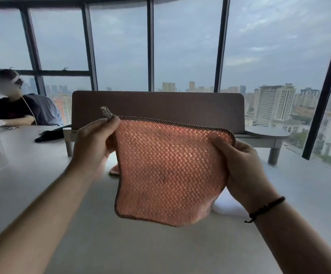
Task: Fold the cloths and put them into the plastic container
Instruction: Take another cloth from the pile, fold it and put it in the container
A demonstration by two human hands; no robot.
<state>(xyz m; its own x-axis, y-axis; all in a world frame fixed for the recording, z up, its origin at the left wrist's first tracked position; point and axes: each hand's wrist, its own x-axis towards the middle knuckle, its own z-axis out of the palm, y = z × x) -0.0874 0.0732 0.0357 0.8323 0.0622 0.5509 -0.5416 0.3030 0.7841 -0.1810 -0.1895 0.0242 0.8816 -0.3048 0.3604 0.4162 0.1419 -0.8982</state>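
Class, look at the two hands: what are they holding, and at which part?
The orange waffle-textured cloth with dark edging, held up by its top corners: left hand at one, right hand at the other.

Dim backlit daylight, warped edges

No writing, label, brand, number or sign can be read anywhere in the head view. The orange cloth (170, 171) shows only its woven pattern and dark edging. Any lettering on the distant buildings (275, 101) is too small to tell.
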